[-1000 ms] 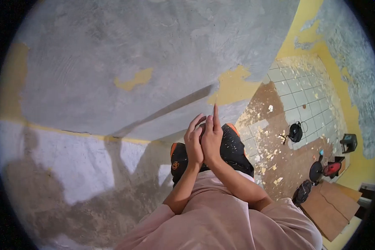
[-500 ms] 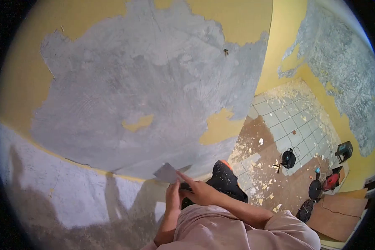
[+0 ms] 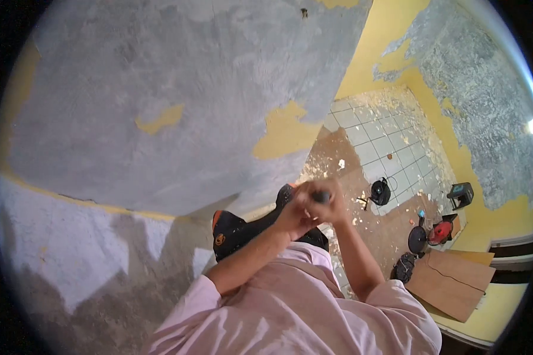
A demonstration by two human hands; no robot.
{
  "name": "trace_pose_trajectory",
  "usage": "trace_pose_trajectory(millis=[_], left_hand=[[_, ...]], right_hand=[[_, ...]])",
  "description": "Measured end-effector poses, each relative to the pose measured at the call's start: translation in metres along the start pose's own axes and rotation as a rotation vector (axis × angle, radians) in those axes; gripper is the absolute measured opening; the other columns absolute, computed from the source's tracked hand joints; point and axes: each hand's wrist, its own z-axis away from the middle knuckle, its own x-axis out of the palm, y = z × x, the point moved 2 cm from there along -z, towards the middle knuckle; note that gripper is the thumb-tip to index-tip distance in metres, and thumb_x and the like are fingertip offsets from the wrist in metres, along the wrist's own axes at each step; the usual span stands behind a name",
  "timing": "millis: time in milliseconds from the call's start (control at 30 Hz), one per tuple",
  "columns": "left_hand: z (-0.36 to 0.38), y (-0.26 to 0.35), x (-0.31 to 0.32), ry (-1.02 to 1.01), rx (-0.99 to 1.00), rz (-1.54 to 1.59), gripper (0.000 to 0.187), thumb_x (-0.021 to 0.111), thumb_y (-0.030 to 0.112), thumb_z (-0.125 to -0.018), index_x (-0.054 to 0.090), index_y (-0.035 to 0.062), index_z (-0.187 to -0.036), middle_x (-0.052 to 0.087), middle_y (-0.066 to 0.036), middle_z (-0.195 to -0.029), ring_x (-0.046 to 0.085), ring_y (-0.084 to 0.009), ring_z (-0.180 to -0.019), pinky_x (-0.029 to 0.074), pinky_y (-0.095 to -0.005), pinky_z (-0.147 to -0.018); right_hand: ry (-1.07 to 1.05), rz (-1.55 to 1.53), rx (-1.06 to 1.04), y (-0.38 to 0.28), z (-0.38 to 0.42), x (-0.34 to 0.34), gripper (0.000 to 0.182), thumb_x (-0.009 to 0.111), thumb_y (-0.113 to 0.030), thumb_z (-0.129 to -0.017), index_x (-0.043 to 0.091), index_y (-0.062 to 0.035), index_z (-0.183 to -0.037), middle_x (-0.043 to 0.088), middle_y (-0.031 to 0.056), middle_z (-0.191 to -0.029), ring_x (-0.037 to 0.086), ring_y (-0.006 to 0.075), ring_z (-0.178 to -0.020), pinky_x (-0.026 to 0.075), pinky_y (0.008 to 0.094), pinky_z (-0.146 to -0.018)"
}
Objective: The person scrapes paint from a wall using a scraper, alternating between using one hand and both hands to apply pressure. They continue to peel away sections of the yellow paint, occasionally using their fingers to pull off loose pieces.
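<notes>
My left hand (image 3: pixel 296 218) and my right hand (image 3: pixel 334 200) are together in front of my body, closed around a scraper. The round end of its dark handle (image 3: pixel 321 196) points up at me, inside the right hand's curled fingers. The left hand's fingers are bent in against it from the other side, smeared by motion. The scraper's blade is hidden. Left of and beyond the hands stands a wall with bare grey plaster (image 3: pixel 177 71) and leftover yellow paint patches (image 3: pixel 287 130).
Paint flakes (image 3: pixel 341 164) litter the partly tiled floor (image 3: pixel 391 139). To the right are a round black object with a cord (image 3: pixel 380 190), a dark stool (image 3: pixel 459 195), a red fan-like object (image 3: pixel 440 232), a black bag (image 3: pixel 404 267) and a brown board (image 3: pixel 450 281).
Both hands have moved right, and the scraper has turned: its grey blade showed before, now its handle end faces me. My view has shifted, with my knees now showing below the wall.
</notes>
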Motion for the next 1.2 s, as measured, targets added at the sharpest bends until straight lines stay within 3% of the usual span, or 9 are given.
trace_pose_trajectory(millis=[133,200,433,600,667,867,1033,1133,1200], left_hand=[[0.022,0.078,0.02,-0.072,0.146,-0.329,0.047,0.037,0.043,-0.093,0.06,0.0027,-0.095,0.064,-0.013,-0.097,0.062,-0.0199,-0.088,0.05,-0.0364,-0.078],[0.057,0.141,0.05,0.277,1.362,-1.334,0.034,0.044,0.029,-0.092,0.06,-0.0013,-0.096,0.065,-0.011,-0.088,0.062,-0.0208,-0.082,0.046,-0.032,-0.075],[0.043,0.246,0.054,0.359,2.269,-2.094,0.005,0.059,0.009,-0.072,0.06,0.0126,-0.076,0.059,0.001,-0.075,0.055,-0.0171,-0.074,0.04,-0.0315,-0.068],[0.032,0.244,0.054,0.525,2.332,-2.24,0.006,0.059,0.017,-0.066,0.059,0.0207,-0.07,0.054,0.011,-0.067,0.046,-0.0091,-0.065,0.03,-0.0289,-0.065],[0.032,0.241,0.056,0.548,2.321,-2.28,0.006,0.058,0.017,-0.065,0.058,0.0208,-0.069,0.054,0.01,-0.065,0.047,-0.0094,-0.065,0.031,-0.0292,-0.066],[0.033,0.242,0.058,0.552,2.268,-2.328,0.004,0.059,0.018,-0.064,0.058,0.0206,-0.067,0.053,0.011,-0.065,0.047,-0.0093,-0.067,0.03,-0.0301,-0.067],[0.032,0.242,0.058,0.604,2.238,-2.379,0.006,0.06,0.019,-0.064,0.059,0.0211,-0.069,0.052,0.011,-0.064,0.047,-0.0094,-0.068,0.031,-0.0301,-0.068],[0.031,0.241,0.055,0.646,2.237,-2.408,0.005,0.059,0.021,-0.064,0.059,0.022,-0.068,0.051,0.011,-0.065,0.047,-0.0093,-0.067,0.03,-0.0302,-0.067],[0.031,0.239,0.058,0.632,2.251,-2.378,0.004,0.058,0.022,-0.064,0.059,0.0225,-0.067,0.05,0.011,-0.065,0.046,-0.0092,-0.066,0.03,-0.0304,-0.066]], right_hand=[[0.6,-0.385,-0.047,-0.021,-0.032,-0.058,0.025,0.059,-0.016,-0.083,0.049,-0.0035,-0.065,0.046,0.0058,-0.051,0.041,0.0125,-0.039,0.033,0.0265,-0.036],[0.495,-0.3,-0.535,-0.049,-0.053,-0.097,0.035,0.04,-0.017,-0.088,0.034,-0.0119,-0.053,0.031,0.0026,-0.045,0.026,0.011,-0.035,0.022,0.0275,-0.036],[0.596,-0.14,-0.764,-0.012,-0.134,-0.083,0.019,0.049,-0.004,-0.08,0.042,-0.0046,-0.062,0.045,0.0057,-0.049,0.039,0.0102,-0.039,0.033,0.0269,-0.036],[0.011,-0.658,-0.926,-0.069,-0.12,-0.108,0.029,0.037,-0.018,-0.082,0.038,-0.0101,-0.055,0.044,0.0049,-0.049,0.039,0.0126,-0.04,0.032,0.0228,-0.042],[0.629,0.025,-0.605,-0.011,-0.111,-0.114,0.022,0.044,-0.013,-0.08,0.045,-0.0085,-0.059,0.05,0.0047,-0.053,0.043,0.0153,-0.043,0.035,0.0234,-0.044],[0.108,-0.546,-0.821,-0.036,-0.127,-0.077,0.024,0.055,-0.003,-0.075,0.039,-0.0032,-0.056,0.043,0.003,-0.046,0.046,0.0143,-0.043,0.038,0.0277,-0.04],[0.365,0.471,-0.673,-0.002,-0.122,-0.067,0.016,0.06,-0.004,-0.063,0.046,-0.0064,-0.055,0.048,0.0046,-0.048,0.052,0.0161,-0.045,0.046,0.0273,-0.051],[-0.037,-0.267,-0.87,-0.062,-0.115,-0.057,0.017,0.06,-0.013,-0.07,0.047,-0.0085,-0.059,0.051,0.0047,-0.054,0.057,0.0165,-0.056,0.048,0.0294,-0.057],[0.441,0.435,-0.77,-0.002,-0.118,-0.06,0.013,0.062,-0.018,-0.068,0.051,-0.0134,-0.063,0.055,0.0037,-0.061,0.054,0.0148,-0.058,0.048,0.03,-0.055]])
